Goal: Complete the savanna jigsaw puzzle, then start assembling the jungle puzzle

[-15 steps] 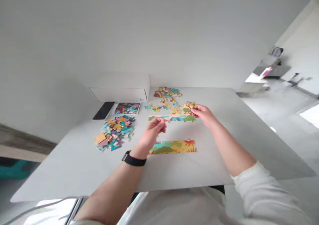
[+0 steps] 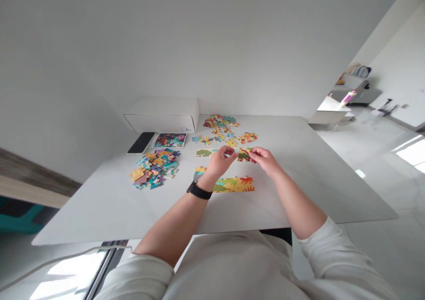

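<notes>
My right hand (image 2: 265,160) pinches the right edge of a yellow-green puzzle piece (image 2: 244,154) with a dark red branch on it. My left hand (image 2: 223,160), below a black wristwatch (image 2: 199,190), is closed at that piece's left side; whatever its fingertips hold is hidden. Both hands are over the upper puzzle strip (image 2: 203,153), covering much of it. Nearer to me lies the lower joined strip (image 2: 234,185), with yellow ground and a red figure; my left wrist hides part of it.
Behind my hands lie loose yellow and blue pieces (image 2: 217,138) and a pile (image 2: 221,121). To the left are a larger piece pile (image 2: 156,169), a phone (image 2: 141,143), a picture card (image 2: 170,140) and a white box (image 2: 162,122) against the wall.
My right hand has brought its puzzle piece toward me and slightly left. My left hand has moved right and up to meet it. The view has shifted a little.
</notes>
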`<state>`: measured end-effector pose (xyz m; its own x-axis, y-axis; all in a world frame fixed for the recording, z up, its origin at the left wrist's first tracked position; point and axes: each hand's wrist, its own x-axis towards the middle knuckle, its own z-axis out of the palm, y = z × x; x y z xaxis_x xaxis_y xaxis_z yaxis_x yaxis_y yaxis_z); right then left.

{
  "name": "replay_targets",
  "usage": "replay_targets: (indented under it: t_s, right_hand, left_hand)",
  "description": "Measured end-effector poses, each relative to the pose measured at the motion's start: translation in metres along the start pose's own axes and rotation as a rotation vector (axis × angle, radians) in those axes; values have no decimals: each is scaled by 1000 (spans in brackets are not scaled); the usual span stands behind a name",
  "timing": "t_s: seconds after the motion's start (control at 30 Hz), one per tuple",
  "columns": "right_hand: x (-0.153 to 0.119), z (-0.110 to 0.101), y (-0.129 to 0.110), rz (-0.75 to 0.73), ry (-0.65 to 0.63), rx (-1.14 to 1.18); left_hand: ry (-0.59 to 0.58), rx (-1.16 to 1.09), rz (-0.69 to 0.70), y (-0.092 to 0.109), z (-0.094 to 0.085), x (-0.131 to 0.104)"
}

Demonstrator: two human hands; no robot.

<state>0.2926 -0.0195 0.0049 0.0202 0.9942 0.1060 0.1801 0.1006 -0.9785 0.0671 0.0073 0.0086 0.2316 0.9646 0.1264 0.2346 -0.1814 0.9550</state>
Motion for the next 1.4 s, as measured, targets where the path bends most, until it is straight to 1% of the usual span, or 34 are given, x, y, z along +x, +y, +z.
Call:
replay_targets:
  t_s: [0.1, 0.23, 0.33, 0.53, 0.73, 0.8, 0.83, 0.9, 0.97, 1.03, 1.1, 1.17, 1.3, 1.4]
  right_hand:
    - [-1, 1, 4, -24, -24, -29]
    - [-2, 3, 12, -30, -64, -79]
    - [-1, 5, 16, -22, -91, -89]
    - [-1, 3, 20, -42, -93, -95]
    - [0, 2, 25, -64, -144, -95]
    - [0, 2, 26, -110, -102, -113]
    - [-1, 1, 25, -158, -71, -144]
    - [-3, -1, 21, -306, -30, -255]
    - [-7, -3, 16, -467, -46, -389]
    - [-10, -3, 12, -567, -78, -490]
    - [-12, -2, 8, -584, -98, -548]
    - [-12, -1, 6, -562, -103, -575]
    - [-11, -1, 8, -543, -93, -578]
    - [-9, -3, 10, -538, -119, -567]
  left_hand:
    - [-29, -52, -19, -11, 5, 0]
    - [-46, -114, -77, -21, -1, -5]
    - [-46, -155, -89, -22, -4, -7]
    - [-72, -198, -103, -23, 1, -8]
    - [-86, -264, -125, -23, 1, -8]
    - [-79, -283, -137, -21, 0, -8]
    - [-72, -297, -145, -21, 0, -8]
    - [-53, -328, -163, -19, -1, -8]
    - [-41, -352, -187, -18, -1, -9]
    - [-46, -364, -206, -16, -1, -10]
    - [-59, -365, -214, -15, -1, -11]
    - [-68, -358, -217, -15, 0, -11]
    - [-77, -336, -226, -16, 2, -12]
    - [-80, -307, -218, -18, 4, -11]
